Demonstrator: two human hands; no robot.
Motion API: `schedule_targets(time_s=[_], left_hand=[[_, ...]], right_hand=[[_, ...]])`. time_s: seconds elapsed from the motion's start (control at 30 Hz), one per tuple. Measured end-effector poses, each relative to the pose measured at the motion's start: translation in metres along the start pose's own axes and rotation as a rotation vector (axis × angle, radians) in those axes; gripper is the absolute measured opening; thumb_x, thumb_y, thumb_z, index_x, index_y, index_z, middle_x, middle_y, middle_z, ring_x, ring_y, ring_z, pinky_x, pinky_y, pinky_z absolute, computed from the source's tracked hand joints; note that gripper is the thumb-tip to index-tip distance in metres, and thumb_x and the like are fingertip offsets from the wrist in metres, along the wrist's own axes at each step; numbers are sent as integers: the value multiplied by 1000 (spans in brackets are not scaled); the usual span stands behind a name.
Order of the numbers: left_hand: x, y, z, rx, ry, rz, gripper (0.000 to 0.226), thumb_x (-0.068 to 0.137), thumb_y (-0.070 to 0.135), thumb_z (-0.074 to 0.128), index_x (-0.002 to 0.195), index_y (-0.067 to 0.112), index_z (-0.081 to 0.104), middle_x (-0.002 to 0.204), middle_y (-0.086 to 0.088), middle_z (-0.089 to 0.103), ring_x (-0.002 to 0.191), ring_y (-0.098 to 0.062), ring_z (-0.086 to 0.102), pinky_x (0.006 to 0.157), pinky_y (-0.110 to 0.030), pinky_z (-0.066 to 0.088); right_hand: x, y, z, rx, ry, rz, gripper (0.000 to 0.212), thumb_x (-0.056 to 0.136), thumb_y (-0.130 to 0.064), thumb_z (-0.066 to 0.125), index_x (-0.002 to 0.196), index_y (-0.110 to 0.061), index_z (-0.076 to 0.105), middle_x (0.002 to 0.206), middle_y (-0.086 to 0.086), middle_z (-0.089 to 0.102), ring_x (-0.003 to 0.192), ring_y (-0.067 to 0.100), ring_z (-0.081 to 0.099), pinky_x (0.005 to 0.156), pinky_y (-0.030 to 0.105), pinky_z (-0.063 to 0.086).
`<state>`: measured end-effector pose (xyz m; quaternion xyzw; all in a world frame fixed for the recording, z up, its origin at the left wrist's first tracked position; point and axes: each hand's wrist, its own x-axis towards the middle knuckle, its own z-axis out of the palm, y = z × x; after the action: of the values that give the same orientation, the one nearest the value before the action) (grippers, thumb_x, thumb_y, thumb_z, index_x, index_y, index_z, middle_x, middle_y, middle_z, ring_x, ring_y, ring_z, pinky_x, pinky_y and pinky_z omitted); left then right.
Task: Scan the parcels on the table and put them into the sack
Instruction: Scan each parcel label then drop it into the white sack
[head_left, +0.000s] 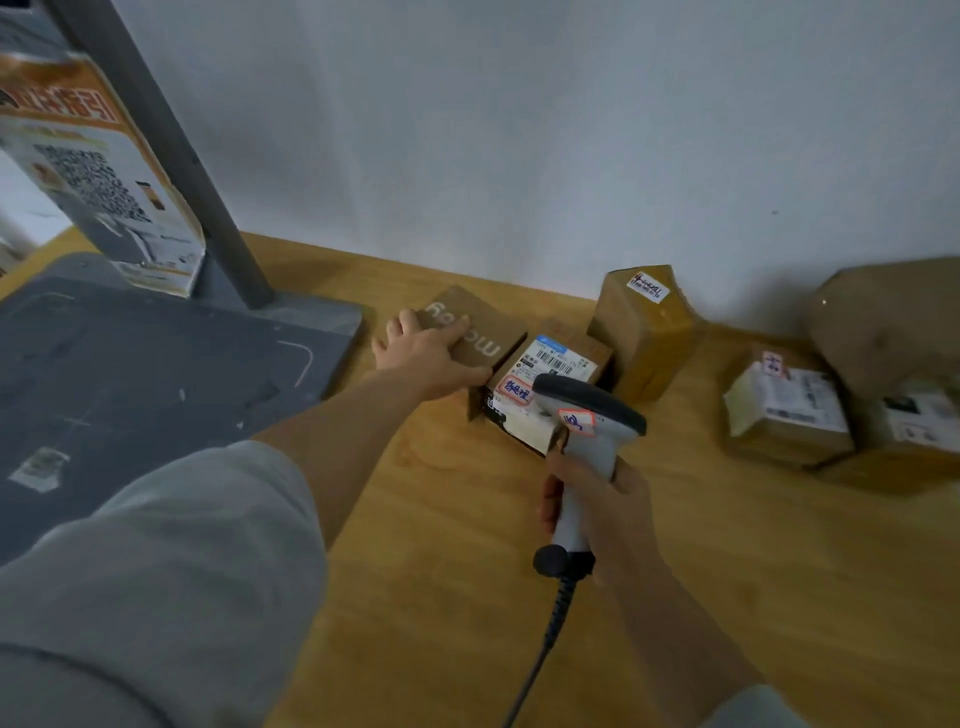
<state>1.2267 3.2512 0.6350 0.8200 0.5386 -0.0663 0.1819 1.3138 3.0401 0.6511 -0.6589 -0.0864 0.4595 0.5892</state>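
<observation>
Left fingers (456, 328): spread over the top of the lettered parcel (488, 332), thumb pressed on its near edge; the left hand (431, 351) grips it.
Right fingers (549, 501): curled tight round the scanner (589, 415) handle; the right hand (602, 519) holds it upright.
Scanner heading: handle runs 6 to 12 o'clock, head aimed at 11 o'clock.
Scanner target: barcode parcel (558, 361), touching the lettered parcel at its 4 o'clock.
Lettered parcel axis: 10 to 4 o'clock.
Location: table (467, 597), near the wall.
Other parcels: tall parcel (644, 332) at 1 o'clock; taped parcel (784, 415) at 3 o'clock.
</observation>
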Motion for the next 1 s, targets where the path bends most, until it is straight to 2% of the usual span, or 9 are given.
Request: schedule_targets(time_s=[0.17, 0.4, 0.57, 0.63, 0.73, 0.83, 0.9, 0.97, 1.0], left_hand=[[-91, 17, 29, 87, -89, 63, 94, 70, 77, 59, 147, 53, 10, 157, -12, 1, 144, -35, 4, 115, -59, 9], [-242, 16, 61, 33, -174, 77, 92, 71, 71, 64, 147, 52, 16, 155, -11, 2, 142, -33, 9, 117, -48, 16], [-327, -12, 74, -33, -201, 64, 89, 69, 63, 71, 144, 53, 24, 156, -7, 5, 144, -28, 10, 117, -45, 19], [-348, -27, 73, -161, -217, 6, 89, 69, 56, 75, 145, 47, 30, 153, -8, 16, 141, -27, 21, 115, -42, 27], [-375, -43, 66, -695, -249, -106, 79, 73, 39, 78, 143, 25, 43, 137, -5, 49, 122, -22, 50, 100, -34, 43], [-393, -61, 60, -911, -158, -218, 59, 79, 45, 68, 129, 17, 59, 104, 0, 66, 104, -21, 61, 81, -25, 42], [-400, -66, 58, -907, -74, -275, 38, 93, 34, 58, 128, 19, 60, 106, -2, 66, 96, -16, 59, 79, -24, 42], [-401, -68, 59, -832, 48, -269, 47, 96, 21, 53, 142, 26, 45, 118, -2, 63, 99, -15, 58, 85, -25, 44], [-401, -66, 59, -764, 98, -236, 54, 96, 17, 50, 146, 32, 36, 116, 0, 60, 96, -13, 58, 81, -24, 45]], right_hand=[[-60, 9, -43, 20, 32, 8, 8, 86, -1, 64, 80, 2, 59, 60, 13, 58, 45, 20, 53, 43, 28, 45], [-138, 21, -75, 41, -19, 91, 17, 88, -5, 64, 72, 0, 60, 56, 12, 59, 42, 20, 54, 45, 27, 45], [-186, 40, -88, 15, -111, 119, 10, 86, -5, 65, 82, 0, 58, 56, 12, 60, 42, 20, 54, 43, 26, 46], [-202, 48, -92, 7, -127, 116, 11, 87, -4, 65, 81, 1, 57, 57, 13, 60, 41, 20, 54, 42, 26, 46], [-220, 57, -97, -18, -138, 114, 13, 87, -5, 65, 78, 2, 58, 57, 12, 60, 40, 19, 54, 43, 26, 47], [-233, 65, -100, -45, -170, 127, 12, 87, -5, 64, 79, 2, 58, 55, 11, 60, 41, 19, 54, 43, 26, 47], [-240, 70, -101, -43, -181, 142, 11, 87, -5, 65, 81, 1, 57, 55, 11, 60, 41, 18, 54, 43, 25, 46], [-245, 73, -101, -48, -185, 147, 11, 86, -5, 66, 81, 0, 57, 57, 11, 60, 41, 18, 55, 44, 25, 46], [-248, 74, -101, -53, -187, 146, 11, 86, -5, 66, 81, 0, 58, 57, 11, 60, 41, 18, 55, 44, 25, 47]])
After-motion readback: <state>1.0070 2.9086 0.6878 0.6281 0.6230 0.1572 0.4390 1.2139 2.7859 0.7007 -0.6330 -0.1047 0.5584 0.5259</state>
